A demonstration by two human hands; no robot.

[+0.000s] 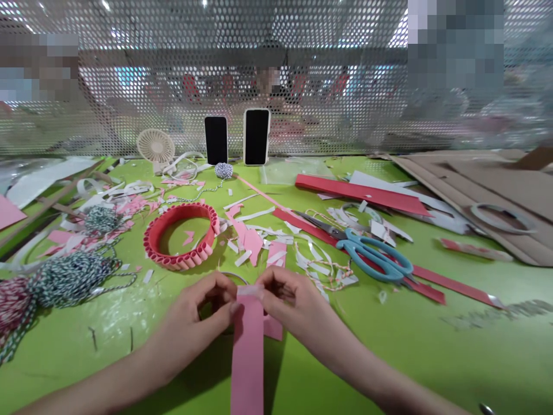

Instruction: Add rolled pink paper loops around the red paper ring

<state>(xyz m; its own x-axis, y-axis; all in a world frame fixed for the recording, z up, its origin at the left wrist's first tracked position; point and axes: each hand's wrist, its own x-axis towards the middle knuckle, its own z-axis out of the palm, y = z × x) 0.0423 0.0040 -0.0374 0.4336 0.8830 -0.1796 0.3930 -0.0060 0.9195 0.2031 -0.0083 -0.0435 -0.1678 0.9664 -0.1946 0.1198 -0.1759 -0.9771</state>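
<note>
- Two hands: the left hand [190, 311] and the right hand [294, 300] were close together, both pinching the top end of one pink paper strip [247, 357] between fingers and thumbs; the arms came in from the bottom corners.
- The strip hung straight down toward the person, lying over the green table [389, 357]; its top end had a pale band, too small to identify; one more pink piece [273, 328] showed just behind it.
- One ring [179, 208] of red paper lay flat just beyond the hands; small rolled pink tubes lined its outer edge, ribbed like beads.
- One pair of scissors [375, 256] lay to the right, with blue plastic handles and steel blades, resting across red strips.
- At least three long red strips [360, 193] lay there; smooth, stiff paper.
- Four bundles of twine [69, 278] sat mostly left, speckled and twisted.
- Two phones [216, 140] stood upright with black screens, beside one ribbed cream fan [155, 146], before a perforated metal screen [302, 34].
- Cardboard sheets [488, 190] lay far right, under one thin ring [501, 219]; paper scraps [254, 242] littered the table.
</note>
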